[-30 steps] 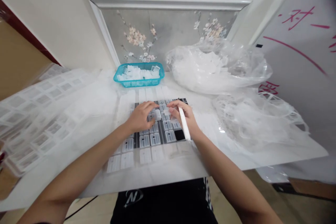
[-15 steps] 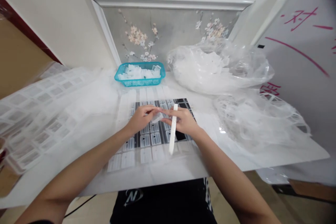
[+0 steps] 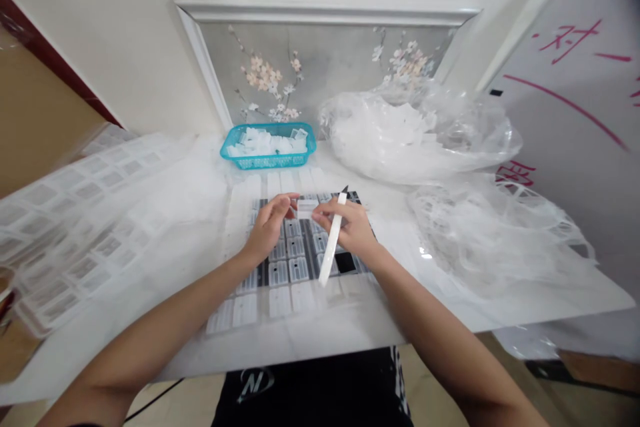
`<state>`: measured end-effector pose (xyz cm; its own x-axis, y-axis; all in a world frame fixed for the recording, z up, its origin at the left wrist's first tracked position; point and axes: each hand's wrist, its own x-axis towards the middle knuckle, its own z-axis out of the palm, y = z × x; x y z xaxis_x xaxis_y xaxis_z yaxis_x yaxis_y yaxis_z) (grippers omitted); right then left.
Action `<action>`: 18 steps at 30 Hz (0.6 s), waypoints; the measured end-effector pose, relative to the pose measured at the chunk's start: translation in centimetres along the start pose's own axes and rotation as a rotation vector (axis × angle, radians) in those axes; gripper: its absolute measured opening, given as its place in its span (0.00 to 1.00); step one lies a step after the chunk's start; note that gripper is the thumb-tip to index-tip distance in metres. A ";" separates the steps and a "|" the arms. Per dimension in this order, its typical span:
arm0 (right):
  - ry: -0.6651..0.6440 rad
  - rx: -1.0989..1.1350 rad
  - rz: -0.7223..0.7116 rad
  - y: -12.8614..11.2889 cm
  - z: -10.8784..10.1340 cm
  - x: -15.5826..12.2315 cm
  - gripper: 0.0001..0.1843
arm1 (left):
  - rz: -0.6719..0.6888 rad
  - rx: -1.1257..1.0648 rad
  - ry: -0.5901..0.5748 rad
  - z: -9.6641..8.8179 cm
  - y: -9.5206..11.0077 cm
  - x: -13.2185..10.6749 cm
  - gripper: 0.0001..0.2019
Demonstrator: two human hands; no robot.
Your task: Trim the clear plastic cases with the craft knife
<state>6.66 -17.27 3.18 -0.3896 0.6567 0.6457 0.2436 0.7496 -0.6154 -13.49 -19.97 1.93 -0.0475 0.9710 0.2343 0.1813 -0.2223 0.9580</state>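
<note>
A small clear plastic piece [image 3: 307, 208] is held up between my two hands over the middle of the board. My left hand [image 3: 270, 225] has its fingers bent at the piece's left edge. At its right edge, my right hand [image 3: 354, 227] pinches it with thumb and fingertips. A white pen-like tool [image 3: 332, 240] with a dark pointed tip also rests in my right hand, tip pointing away from me. Beneath lies a dark board [image 3: 345, 262] bearing rows of clear slotted plastic pieces [image 3: 299, 269], partly hidden by my hands.
Behind the board stands a blue basket [image 3: 270, 161] of small clear pieces. A clear plastic bag [image 3: 415, 133] of white pieces sits at the back right, with tangled plastic frames [image 3: 500, 233] before it. Sheets of clear trays [image 3: 95, 213] cover the left. A framed floral picture [image 3: 325, 47] leans behind.
My hands have drawn slightly apart, and the plastic piece now shows flat between them. The tool has tilted in my right hand, showing its dark tip. The view has shifted slightly.
</note>
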 end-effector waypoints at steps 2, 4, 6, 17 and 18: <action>0.105 -0.001 0.039 1.1 0.1 3.2 0.09 | -0.044 -0.043 0.064 0.2 -0.8 0.3 0.24; 0.162 0.016 0.060 2.6 0.8 7.8 0.12 | -0.095 -0.032 0.049 0.3 -1.5 0.6 0.22; 0.152 0.036 0.071 4.2 2.0 12.8 0.13 | -0.110 0.018 0.012 0.3 -1.9 0.7 0.20; 0.105 0.725 0.259 1.8 6.0 17.4 0.26 | 0.265 0.102 0.283 -1.8 0.8 1.5 0.11; 0.105 0.744 0.228 0.9 5.6 16.7 0.25 | 0.363 0.135 0.320 -2.3 1.8 2.0 0.11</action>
<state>-4.66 -6.10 10.91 -0.3061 0.8201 0.4834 -0.3662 0.3672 -0.8550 -15.47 -18.65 4.46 -0.2526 0.7528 0.6079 0.3661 -0.5072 0.7802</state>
